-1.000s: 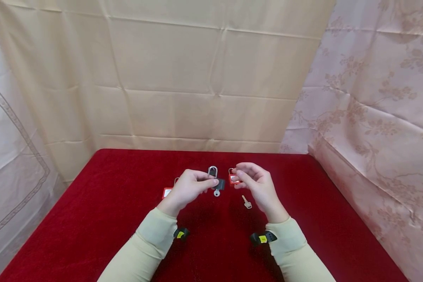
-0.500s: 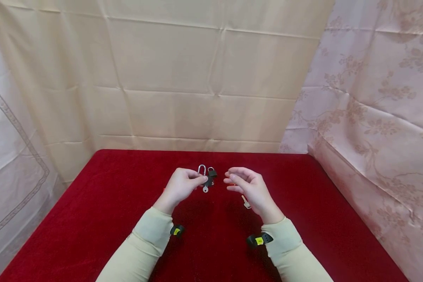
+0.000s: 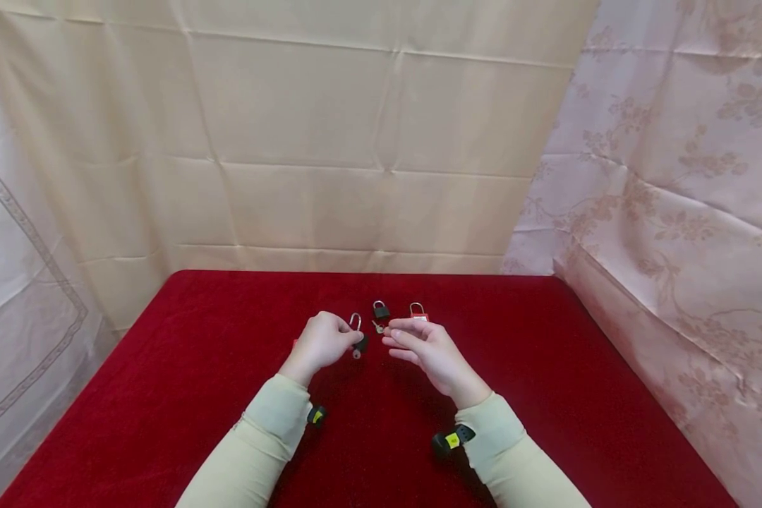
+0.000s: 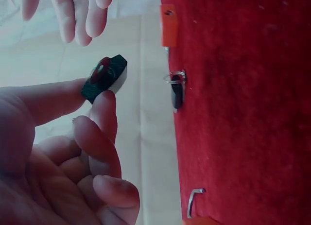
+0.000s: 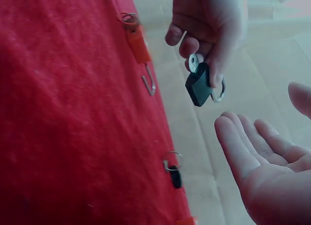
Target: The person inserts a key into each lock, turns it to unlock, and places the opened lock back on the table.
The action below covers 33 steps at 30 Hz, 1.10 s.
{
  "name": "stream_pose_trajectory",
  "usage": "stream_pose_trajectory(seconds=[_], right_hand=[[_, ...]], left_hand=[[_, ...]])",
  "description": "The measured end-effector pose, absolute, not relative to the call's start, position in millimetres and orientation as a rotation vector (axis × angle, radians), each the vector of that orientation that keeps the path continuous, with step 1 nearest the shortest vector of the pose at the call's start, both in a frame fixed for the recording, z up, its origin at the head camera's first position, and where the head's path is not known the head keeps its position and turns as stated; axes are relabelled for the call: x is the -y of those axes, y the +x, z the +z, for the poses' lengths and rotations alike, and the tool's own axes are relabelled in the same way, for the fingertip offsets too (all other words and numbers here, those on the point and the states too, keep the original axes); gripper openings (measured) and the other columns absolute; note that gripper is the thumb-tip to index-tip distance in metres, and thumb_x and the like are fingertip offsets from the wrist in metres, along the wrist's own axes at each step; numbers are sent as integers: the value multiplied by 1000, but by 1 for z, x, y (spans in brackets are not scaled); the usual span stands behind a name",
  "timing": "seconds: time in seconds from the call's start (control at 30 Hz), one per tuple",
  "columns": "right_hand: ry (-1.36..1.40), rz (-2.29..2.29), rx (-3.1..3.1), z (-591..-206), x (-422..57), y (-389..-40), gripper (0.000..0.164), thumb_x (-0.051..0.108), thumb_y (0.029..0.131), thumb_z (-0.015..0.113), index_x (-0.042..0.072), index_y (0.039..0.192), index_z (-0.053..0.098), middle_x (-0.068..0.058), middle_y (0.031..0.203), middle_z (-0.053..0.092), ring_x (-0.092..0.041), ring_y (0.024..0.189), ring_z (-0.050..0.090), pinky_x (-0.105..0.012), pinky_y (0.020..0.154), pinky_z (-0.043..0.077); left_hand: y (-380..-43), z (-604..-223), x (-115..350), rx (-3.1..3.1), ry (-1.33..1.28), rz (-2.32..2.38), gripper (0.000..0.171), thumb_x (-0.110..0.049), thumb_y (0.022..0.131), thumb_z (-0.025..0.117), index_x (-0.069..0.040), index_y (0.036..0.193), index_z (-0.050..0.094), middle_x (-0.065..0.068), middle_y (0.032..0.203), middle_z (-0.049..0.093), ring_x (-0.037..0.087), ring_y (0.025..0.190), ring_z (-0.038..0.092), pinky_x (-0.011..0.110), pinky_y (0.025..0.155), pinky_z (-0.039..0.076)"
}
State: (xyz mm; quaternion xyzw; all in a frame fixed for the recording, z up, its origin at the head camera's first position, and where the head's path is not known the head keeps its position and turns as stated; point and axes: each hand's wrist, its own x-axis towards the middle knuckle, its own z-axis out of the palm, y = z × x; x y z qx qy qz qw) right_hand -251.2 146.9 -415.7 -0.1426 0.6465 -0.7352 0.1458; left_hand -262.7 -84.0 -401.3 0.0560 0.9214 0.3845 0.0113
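Observation:
My left hand (image 3: pixel 324 342) pinches a small black padlock (image 5: pixel 198 86) between thumb and forefinger. A round-headed key (image 5: pixel 194 63) sticks out of the bottom of its body. The silver shackle (image 3: pixel 355 321) points away from me in the head view. To the right, my right hand (image 3: pixel 428 353) has its fingers extended and holds nothing; its fingertips are a short way from the held padlock. Beyond the hands, a second black padlock (image 3: pixel 381 311) lies on the red cloth, with a small key (image 3: pixel 378 327) on the near side of it.
A red padlock (image 3: pixel 419 316) lies behind my right hand, partly covered by it. Another red padlock (image 5: pixel 139 47) lies at the left, its hooked shackle end free, mostly hidden by my left hand in the head view. The red-covered table (image 3: pixel 228 303) meets beige curtains behind.
My left hand has moved left with the black padlock, then slightly lower. My right hand has also moved left, fingers extended; the loose key seen earlier near its wrist is now out of sight.

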Motion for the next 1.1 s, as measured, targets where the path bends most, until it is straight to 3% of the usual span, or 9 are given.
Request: stream_pose_trajectory(seconds=[0.23,0.47,0.63,0.87,1.1], right_hand=[[-373,-2025,-1831,-426,-139,-251,52,12,103,61,-15,144,42,-34,144,48,-43,131,53,-43,103,48],[-347,-1921,-1864,-435,-134,-254,54,14,103,61,-16,143,42,-32,142,51,-41,128,55,-43,102,48],[-306,-1896,-1863,-440,-131,-256,53,14,102,63,-15,142,44,-30,140,54,-38,126,58,-41,100,50],[-310,-1876,-1858,-440,-130,-255,53,15,102,62,-15,142,44,-29,140,55,-37,126,58,-41,100,50],[-336,-1834,-1848,-443,-128,-257,53,15,102,63,-14,143,45,-27,138,57,-37,126,59,-42,100,50]], left_hand=[[-265,-411,82,-2917,238,1066,36,-20,91,75,-15,56,72,-1,48,59,11,44,42,27,46,33],[-265,-415,78,-2989,214,908,37,-19,91,74,-15,54,71,-6,45,57,16,50,50,30,49,39],[-267,-422,78,-3007,172,814,38,-19,91,73,-13,54,66,-2,49,56,21,56,54,34,53,44],[-263,-415,77,-2985,103,753,30,-19,92,74,-11,65,63,9,69,56,23,60,57,36,54,46],[-263,-416,81,-2963,101,681,24,-17,92,74,-9,71,65,8,67,58,23,59,56,36,55,46]])
